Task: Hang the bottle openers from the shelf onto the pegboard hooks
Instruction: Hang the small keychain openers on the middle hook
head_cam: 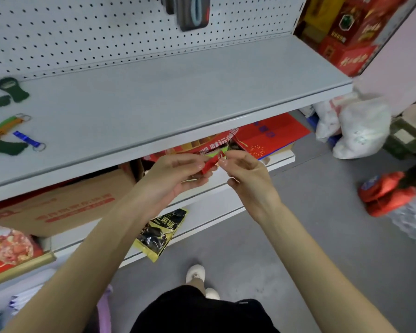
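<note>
I hold a small red bottle opener [211, 163] in front of the grey shelf's front edge. My left hand [175, 175] grips its lower end; my right hand [244, 173] pinches its upper end with thumb and forefinger. Several more openers lie at the shelf's far left: a dark green one [12, 90], a green and orange pair [7, 124], a blue one with a key ring [27, 139], and another dark green one [6, 147]. The white pegboard [94, 32] rises behind the shelf [178, 97]. Dark items [192, 13] hang from it at top centre.
Red gift boxes [346, 32] stand at the shelf's right end. Below the shelf sit a cardboard box [65, 203], red boxes [269, 135] and a yellow-black packet [161, 234]. White bags [356, 126] and a red bundle [387, 193] lie on the grey floor at right.
</note>
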The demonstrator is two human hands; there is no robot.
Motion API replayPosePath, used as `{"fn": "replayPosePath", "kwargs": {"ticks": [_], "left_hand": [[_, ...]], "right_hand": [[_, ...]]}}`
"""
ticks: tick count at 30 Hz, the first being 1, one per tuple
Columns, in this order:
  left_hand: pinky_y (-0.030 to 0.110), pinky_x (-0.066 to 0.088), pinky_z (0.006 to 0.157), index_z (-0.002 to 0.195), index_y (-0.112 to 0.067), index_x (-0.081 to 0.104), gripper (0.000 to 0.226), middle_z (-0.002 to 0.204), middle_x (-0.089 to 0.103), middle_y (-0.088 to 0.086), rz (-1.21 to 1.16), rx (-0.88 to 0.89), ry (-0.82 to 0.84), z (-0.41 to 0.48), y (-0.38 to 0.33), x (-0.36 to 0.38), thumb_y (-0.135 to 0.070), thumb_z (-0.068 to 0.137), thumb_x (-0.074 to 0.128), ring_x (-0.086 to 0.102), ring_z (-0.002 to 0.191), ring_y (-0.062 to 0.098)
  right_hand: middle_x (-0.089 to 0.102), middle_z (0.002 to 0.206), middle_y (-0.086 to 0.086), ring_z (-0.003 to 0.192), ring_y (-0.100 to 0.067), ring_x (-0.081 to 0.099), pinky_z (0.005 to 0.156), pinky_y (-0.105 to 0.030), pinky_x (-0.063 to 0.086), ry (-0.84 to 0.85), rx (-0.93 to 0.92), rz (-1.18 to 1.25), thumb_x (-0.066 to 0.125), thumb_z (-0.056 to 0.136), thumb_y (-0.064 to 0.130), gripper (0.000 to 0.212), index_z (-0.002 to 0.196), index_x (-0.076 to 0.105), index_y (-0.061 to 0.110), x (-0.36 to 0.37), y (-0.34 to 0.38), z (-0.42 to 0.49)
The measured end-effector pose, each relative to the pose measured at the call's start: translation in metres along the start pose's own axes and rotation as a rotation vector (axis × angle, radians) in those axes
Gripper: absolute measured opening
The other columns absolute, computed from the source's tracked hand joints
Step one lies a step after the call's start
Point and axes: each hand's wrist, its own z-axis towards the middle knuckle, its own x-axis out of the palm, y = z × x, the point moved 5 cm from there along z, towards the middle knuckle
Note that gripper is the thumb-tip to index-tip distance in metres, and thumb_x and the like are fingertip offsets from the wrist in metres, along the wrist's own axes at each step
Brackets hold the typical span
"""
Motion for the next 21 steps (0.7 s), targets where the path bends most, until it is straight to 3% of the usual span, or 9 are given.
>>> {"fn": "replayPosePath", "kwargs": {"ticks": [5,11,16,21], "left_hand": [[0.022,0.054,0.077,0.094,-0.017,0.078,0.025,0.098,0.074,0.011,0.041,-0.037,0.047,0.021,-0.006,0.0,-0.006,0.093,0.056,0.07,0.088,0.014],[0.021,0.055,0.071,0.09,-0.016,0.079,0.024,0.088,0.074,0.01,0.006,-0.053,0.041,0.046,-0.017,-0.007,-0.005,0.091,0.057,0.071,0.081,0.014],[0.018,0.054,0.068,0.094,-0.004,0.076,0.018,0.092,0.072,0.013,-0.013,-0.059,0.023,0.058,-0.025,-0.013,-0.008,0.091,0.059,0.07,0.079,0.015],[0.02,0.055,0.068,0.086,-0.011,0.078,0.014,0.092,0.073,0.013,0.072,-0.079,-0.042,0.071,-0.03,-0.022,-0.019,0.086,0.067,0.069,0.083,0.016]], "right_hand": [[0.068,0.076,-0.001,0.058,-0.004,0.055,0.049,-0.016,0.037,-0.049,-0.074,-0.071,0.08,0.072,0.008,0.019,0.086,0.07,0.017,0.0,0.014,0.008],[0.07,0.077,0.01,0.066,-0.004,0.059,0.05,-0.016,0.041,-0.126,-0.123,-0.24,0.083,0.07,0.011,0.02,0.082,0.068,0.019,-0.002,0.028,0.026],[0.07,0.077,0.007,0.072,-0.01,0.062,0.05,-0.018,0.044,-0.107,-0.179,-0.309,0.084,0.069,0.009,0.019,0.077,0.068,0.018,0.004,0.033,0.041],[0.071,0.078,0.004,0.074,-0.011,0.064,0.052,-0.019,0.046,-0.083,-0.216,-0.365,0.084,0.068,0.008,0.021,0.073,0.069,0.021,0.01,0.036,0.055]]}}
